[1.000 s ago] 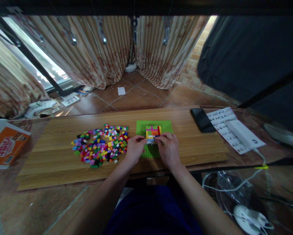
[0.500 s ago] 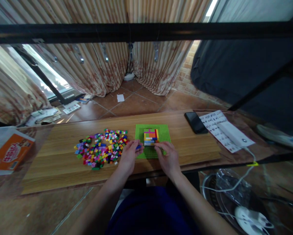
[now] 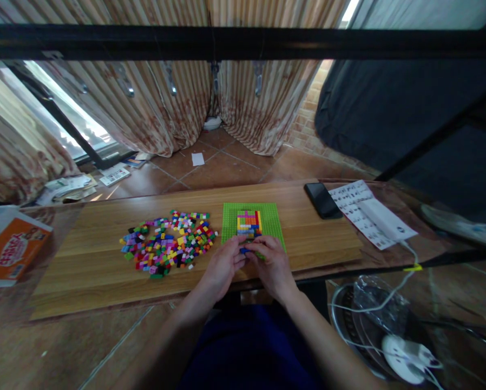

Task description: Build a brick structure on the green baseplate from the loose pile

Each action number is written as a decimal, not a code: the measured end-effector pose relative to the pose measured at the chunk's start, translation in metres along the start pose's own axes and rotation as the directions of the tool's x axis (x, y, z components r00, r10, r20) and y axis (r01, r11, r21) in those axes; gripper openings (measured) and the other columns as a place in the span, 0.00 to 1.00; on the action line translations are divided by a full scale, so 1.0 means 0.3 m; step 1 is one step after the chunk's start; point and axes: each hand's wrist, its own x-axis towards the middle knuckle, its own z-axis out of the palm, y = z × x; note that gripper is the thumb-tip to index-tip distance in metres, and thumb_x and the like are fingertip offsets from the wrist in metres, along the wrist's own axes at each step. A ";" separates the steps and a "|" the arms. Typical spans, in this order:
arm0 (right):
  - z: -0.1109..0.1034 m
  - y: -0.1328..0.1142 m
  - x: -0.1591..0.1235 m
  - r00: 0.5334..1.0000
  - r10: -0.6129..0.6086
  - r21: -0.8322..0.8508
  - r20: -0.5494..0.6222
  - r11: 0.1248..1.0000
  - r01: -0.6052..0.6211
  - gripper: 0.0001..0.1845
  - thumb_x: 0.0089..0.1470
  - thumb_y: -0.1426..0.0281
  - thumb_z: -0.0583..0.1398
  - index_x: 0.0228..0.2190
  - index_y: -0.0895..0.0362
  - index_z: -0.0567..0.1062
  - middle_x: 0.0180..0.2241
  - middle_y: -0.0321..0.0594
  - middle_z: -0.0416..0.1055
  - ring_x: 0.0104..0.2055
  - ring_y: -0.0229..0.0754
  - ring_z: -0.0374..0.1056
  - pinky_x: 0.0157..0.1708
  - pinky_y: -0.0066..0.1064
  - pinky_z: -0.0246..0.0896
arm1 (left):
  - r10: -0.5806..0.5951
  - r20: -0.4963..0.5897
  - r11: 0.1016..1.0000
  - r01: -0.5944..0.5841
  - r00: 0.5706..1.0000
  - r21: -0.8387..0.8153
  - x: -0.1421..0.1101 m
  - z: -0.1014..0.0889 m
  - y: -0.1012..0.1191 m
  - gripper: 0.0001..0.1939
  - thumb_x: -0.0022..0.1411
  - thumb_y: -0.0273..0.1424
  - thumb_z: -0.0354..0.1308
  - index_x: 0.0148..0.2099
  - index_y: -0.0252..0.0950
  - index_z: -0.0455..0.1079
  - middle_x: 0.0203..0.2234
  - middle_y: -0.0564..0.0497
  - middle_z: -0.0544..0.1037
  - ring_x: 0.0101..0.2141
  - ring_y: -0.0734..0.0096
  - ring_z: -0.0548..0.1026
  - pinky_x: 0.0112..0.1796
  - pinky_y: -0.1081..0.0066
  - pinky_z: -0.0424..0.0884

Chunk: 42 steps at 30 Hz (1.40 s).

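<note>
Both my hands meet over the near edge of a green baseplate (image 3: 230, 216). A small blue toy brick (image 3: 244, 250) shows between the fingertips, and my left hand (image 3: 225, 261) is closed on it. My right hand (image 3: 272, 265) has its thumb and fingers pinched together at the same spot, touching the blue brick from the right. Just beyond the fingertips, a block of multicoloured bricks (image 3: 249, 221) in pink, orange, red, yellow, white and blue is built on the baseplate. Its near side is partly covered by my fingers.
Loose coloured bricks (image 3: 170, 244) are spread on the wooden board (image 3: 84, 260) to the left. Toward the right lie a black phone (image 3: 323, 200) and a printed sheet (image 3: 373, 216) with a white cable. An orange and white box (image 3: 13, 249) stands far left.
My left hand has carried the blue brick rightward and closer to me, in front of the built block. My right hand has shifted slightly left to meet it. The view has tilted a little.
</note>
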 end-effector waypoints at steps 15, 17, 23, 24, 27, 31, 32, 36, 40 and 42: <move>-0.019 0.171 0.176 0.995 0.023 -0.149 0.102 0.989 -0.007 0.07 0.57 0.71 0.60 0.29 0.54 0.79 0.31 0.40 0.75 0.36 0.44 0.68 0.39 0.36 0.62 | 0.582 0.163 0.309 -0.402 0.797 0.862 0.130 -0.077 0.002 0.14 0.59 0.27 0.54 0.48 0.37 0.71 0.43 0.44 0.75 0.45 0.61 0.72 0.50 0.59 0.67; -0.011 0.172 0.181 0.993 -0.003 -0.171 0.122 0.985 0.023 0.08 0.57 0.71 0.59 0.29 0.54 0.79 0.32 0.40 0.75 0.37 0.44 0.68 0.40 0.36 0.62 | 0.571 0.247 0.181 -0.413 0.783 0.893 0.135 -0.072 -0.009 0.16 0.60 0.26 0.52 0.50 0.37 0.70 0.46 0.43 0.73 0.48 0.60 0.70 0.53 0.57 0.65; 0.001 0.171 0.166 0.990 -0.062 -0.194 0.129 0.977 0.087 0.10 0.60 0.70 0.57 0.30 0.55 0.79 0.33 0.41 0.75 0.37 0.44 0.66 0.40 0.36 0.61 | 0.557 0.336 -0.020 -0.392 0.760 0.920 0.145 -0.074 -0.051 0.21 0.61 0.26 0.51 0.57 0.36 0.66 0.52 0.41 0.69 0.54 0.58 0.66 0.55 0.56 0.65; 0.003 0.173 0.163 0.990 -0.071 -0.200 0.125 0.975 0.096 0.10 0.60 0.70 0.57 0.31 0.55 0.79 0.33 0.41 0.75 0.37 0.44 0.66 0.40 0.36 0.61 | 0.554 0.341 -0.037 -0.387 0.759 0.922 0.145 -0.076 -0.054 0.22 0.61 0.26 0.50 0.58 0.36 0.66 0.52 0.41 0.68 0.54 0.57 0.66 0.55 0.56 0.65; 0.009 0.177 0.156 0.989 -0.092 -0.212 0.114 0.971 0.115 0.10 0.60 0.70 0.57 0.31 0.55 0.79 0.34 0.42 0.75 0.38 0.44 0.66 0.41 0.36 0.61 | 0.544 0.356 -0.087 -0.371 0.759 0.924 0.144 -0.078 -0.055 0.23 0.62 0.26 0.50 0.59 0.37 0.65 0.53 0.41 0.67 0.55 0.57 0.66 0.55 0.55 0.65; 0.016 0.180 0.152 0.985 -0.111 -0.214 0.133 0.967 0.138 0.12 0.61 0.70 0.56 0.32 0.56 0.79 0.34 0.42 0.75 0.38 0.44 0.66 0.42 0.37 0.61 | 0.510 0.383 -0.196 -0.329 0.771 0.924 0.139 -0.072 -0.056 0.25 0.63 0.26 0.48 0.62 0.38 0.62 0.54 0.40 0.65 0.56 0.55 0.64 0.55 0.54 0.64; 0.017 0.179 0.151 0.983 -0.116 -0.215 0.143 0.966 0.145 0.12 0.62 0.70 0.55 0.33 0.56 0.79 0.34 0.43 0.75 0.39 0.44 0.66 0.42 0.37 0.61 | 0.499 0.389 -0.223 -0.319 0.775 0.921 0.138 -0.069 -0.057 0.25 0.63 0.25 0.48 0.62 0.38 0.61 0.54 0.40 0.64 0.56 0.55 0.64 0.55 0.54 0.64; 0.011 0.176 0.144 0.983 -0.127 -0.179 0.136 0.972 0.150 0.12 0.61 0.70 0.55 0.36 0.54 0.80 0.37 0.43 0.74 0.41 0.45 0.66 0.43 0.38 0.63 | 0.478 0.394 -0.297 -0.277 0.785 0.914 0.138 -0.063 -0.062 0.27 0.63 0.24 0.47 0.64 0.39 0.59 0.55 0.39 0.63 0.56 0.55 0.64 0.55 0.54 0.63; -0.015 0.171 0.131 0.996 -0.092 -0.175 0.002 0.980 0.091 0.13 0.61 0.72 0.54 0.39 0.54 0.79 0.39 0.44 0.73 0.42 0.45 0.65 0.43 0.39 0.63 | 0.478 0.388 -0.319 -0.256 0.788 0.912 0.137 -0.064 -0.064 0.27 0.63 0.24 0.45 0.64 0.39 0.58 0.55 0.39 0.63 0.55 0.55 0.64 0.55 0.55 0.63; -0.027 0.167 0.123 0.997 -0.067 -0.219 -0.041 0.974 0.057 0.14 0.60 0.73 0.54 0.38 0.54 0.80 0.39 0.45 0.72 0.42 0.46 0.64 0.43 0.40 0.62 | 0.480 0.382 -0.318 -0.249 0.790 0.915 0.135 -0.064 -0.063 0.28 0.62 0.23 0.45 0.64 0.39 0.58 0.55 0.39 0.64 0.54 0.56 0.65 0.54 0.55 0.63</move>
